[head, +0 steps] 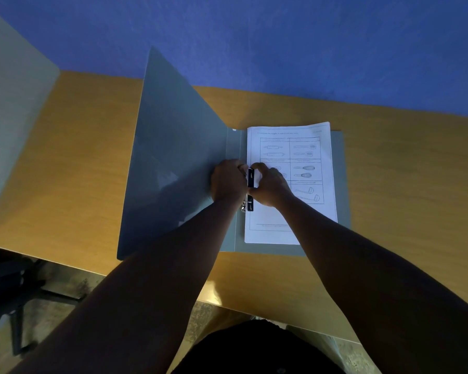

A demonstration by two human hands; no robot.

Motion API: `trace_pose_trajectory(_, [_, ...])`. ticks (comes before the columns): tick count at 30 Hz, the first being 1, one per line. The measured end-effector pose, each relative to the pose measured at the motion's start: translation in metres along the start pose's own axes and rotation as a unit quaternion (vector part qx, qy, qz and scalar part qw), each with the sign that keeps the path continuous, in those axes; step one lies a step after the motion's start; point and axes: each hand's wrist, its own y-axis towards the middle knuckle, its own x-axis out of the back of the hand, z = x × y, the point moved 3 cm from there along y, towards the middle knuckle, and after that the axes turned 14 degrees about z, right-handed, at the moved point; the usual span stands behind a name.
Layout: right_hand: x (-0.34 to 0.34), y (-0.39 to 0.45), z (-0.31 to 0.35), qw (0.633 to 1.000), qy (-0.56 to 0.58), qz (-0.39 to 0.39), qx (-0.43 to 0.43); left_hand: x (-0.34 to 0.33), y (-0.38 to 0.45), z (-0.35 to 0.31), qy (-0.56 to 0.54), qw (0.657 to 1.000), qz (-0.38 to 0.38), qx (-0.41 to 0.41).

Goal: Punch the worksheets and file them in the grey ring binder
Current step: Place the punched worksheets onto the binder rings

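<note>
The grey ring binder [173, 163] lies open on the wooden table [403, 184], its left cover raised and tilted up. A stack of white worksheets [311, 152] with printed kitchen-tool drawings rests on the binder's right half. Along the sheets' left edge runs the black and metal ring mechanism [250, 205]. My left hand [229, 179] grips the mechanism from the left. My right hand [270, 184] presses on it from the right, lying over the worksheets. The upper part of the mechanism is hidden between my fingers.
A pale grey panel [14, 103] stands at the table's left side. A blue wall [281, 44] rises behind the far edge. Dark chair legs [16, 292] show on the floor at lower left, beyond the table's near edge.
</note>
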Motion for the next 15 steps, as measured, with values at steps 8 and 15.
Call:
trace_pose_trajectory(8, [0.013,-0.005,-0.008,0.992,0.114,0.018,-0.041,0.004,-0.003,-0.004,-0.007,1.000,0.010,-0.001])
trace_pose_trajectory(15, [0.028,-0.033,-0.036,0.977,0.168,-0.095,-0.088,0.006,-0.006,-0.007,0.014,1.000,0.016,0.009])
